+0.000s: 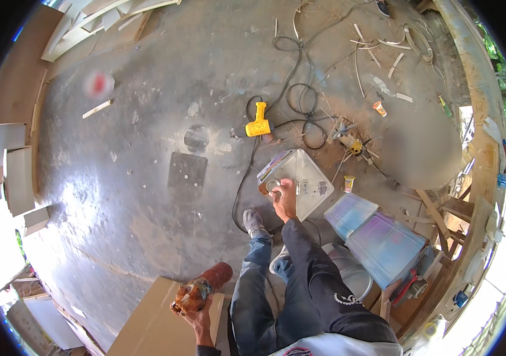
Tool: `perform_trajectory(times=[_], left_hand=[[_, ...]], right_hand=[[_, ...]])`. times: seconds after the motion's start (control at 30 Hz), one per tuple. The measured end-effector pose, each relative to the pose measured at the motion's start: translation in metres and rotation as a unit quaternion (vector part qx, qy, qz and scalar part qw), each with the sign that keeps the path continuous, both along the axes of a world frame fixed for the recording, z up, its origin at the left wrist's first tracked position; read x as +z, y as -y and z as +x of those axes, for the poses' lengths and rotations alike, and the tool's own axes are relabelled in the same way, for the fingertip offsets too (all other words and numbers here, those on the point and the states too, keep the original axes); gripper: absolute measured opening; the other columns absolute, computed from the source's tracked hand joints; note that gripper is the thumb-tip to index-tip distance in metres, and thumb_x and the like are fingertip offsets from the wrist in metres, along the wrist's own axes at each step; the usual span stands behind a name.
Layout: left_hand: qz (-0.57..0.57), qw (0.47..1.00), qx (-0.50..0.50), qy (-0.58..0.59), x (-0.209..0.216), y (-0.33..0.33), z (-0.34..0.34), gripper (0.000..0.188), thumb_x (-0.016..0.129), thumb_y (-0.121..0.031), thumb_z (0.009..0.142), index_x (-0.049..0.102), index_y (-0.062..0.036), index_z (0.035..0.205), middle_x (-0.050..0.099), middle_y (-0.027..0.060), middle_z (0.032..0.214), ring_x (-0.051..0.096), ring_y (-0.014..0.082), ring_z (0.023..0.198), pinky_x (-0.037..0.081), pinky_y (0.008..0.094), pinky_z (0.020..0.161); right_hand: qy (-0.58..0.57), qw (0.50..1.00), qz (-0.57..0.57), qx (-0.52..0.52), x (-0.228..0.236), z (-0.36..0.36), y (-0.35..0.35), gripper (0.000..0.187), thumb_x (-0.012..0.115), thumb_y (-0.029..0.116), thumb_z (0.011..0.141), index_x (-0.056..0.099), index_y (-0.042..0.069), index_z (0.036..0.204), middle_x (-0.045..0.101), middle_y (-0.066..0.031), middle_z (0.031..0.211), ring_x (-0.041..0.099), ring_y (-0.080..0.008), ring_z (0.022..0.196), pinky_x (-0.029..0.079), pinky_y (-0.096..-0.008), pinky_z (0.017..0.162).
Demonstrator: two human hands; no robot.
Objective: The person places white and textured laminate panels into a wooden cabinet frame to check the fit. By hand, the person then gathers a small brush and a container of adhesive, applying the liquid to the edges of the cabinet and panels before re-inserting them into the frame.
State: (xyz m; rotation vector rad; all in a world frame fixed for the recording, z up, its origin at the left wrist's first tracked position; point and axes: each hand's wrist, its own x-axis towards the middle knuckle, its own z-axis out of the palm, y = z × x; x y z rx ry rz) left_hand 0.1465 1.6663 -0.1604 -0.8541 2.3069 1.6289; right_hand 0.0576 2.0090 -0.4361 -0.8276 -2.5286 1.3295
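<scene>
My left hand (200,320) is wrapped round a bottle (210,280) with a reddish-brown body, smeared with orange-brown stains at its near end. The bottle lies tilted over a cardboard-coloured board (146,317) at the lower left. Further forward, my right hand (286,199) closes its fingers on a small clear round cup (273,188), seen from above. That hand is over a whitish see-through plastic box or lid (309,199) on the floor, just ahead of my feet. What the cup holds, if anything, I cannot make out.
A yellow power tool (259,121) lies ahead on the grey floor, with a dark cord (238,202) running close by my foot. Another tool (351,142) sits among scraps. On my right are blue-tinted plastic bins (383,240) and a grey bucket (351,267). Boards (18,178) line the left.
</scene>
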Motion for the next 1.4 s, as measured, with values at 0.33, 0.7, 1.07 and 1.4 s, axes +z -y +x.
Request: perform_trajectory(times=[0.33,0.7,1.07,1.4], left_hand=[[-0.034,0.998,-0.048,0.033,-0.014,0.009,-0.021,0.083,0.087,-0.007,0.067,0.040,0.0024,0.135,0.052,0.0132,0.129,0.055,0.0242,0.118,0.046,0.0371,0.102],[0.014,0.996,-0.055,0.074,-0.019,-0.016,-0.059,0.087,0.084,0.000,0.068,0.035,-0.0001,0.140,0.050,0.0146,0.132,0.052,0.0267,0.121,0.044,0.0393,0.105],[0.022,0.990,-0.114,0.081,-0.024,-0.018,-0.076,0.084,0.082,0.002,0.069,0.037,-0.0003,0.139,0.052,0.0139,0.129,0.054,0.0252,0.118,0.044,0.0384,0.104],[0.018,0.989,-0.122,0.077,-0.025,-0.020,-0.089,0.079,0.082,-0.002,0.070,0.040,-0.0004,0.137,0.055,0.0136,0.127,0.056,0.0246,0.116,0.047,0.0382,0.102]], right_hand=[[0.055,0.982,0.133,0.121,-0.005,0.000,-0.001,0.015,0.074,0.012,0.077,0.070,-0.002,0.080,0.052,-0.0102,0.115,0.048,-0.0325,0.109,0.043,-0.0415,0.093],[0.046,0.995,-0.023,0.083,-0.009,-0.002,-0.031,0.026,0.082,0.016,0.068,0.066,-0.001,0.079,0.060,-0.0092,0.093,0.056,-0.0286,0.094,0.046,-0.0412,0.087],[0.207,0.967,0.138,0.047,-0.018,-0.030,-0.032,0.031,0.080,0.018,0.068,0.063,0.005,0.090,0.057,-0.0119,0.100,0.054,-0.0333,0.103,0.043,-0.0458,0.090],[0.193,0.980,0.040,0.036,-0.005,-0.028,-0.033,0.033,0.085,0.014,0.060,0.062,0.009,0.083,0.054,-0.0074,0.096,0.052,-0.0312,0.101,0.041,-0.0457,0.089]])
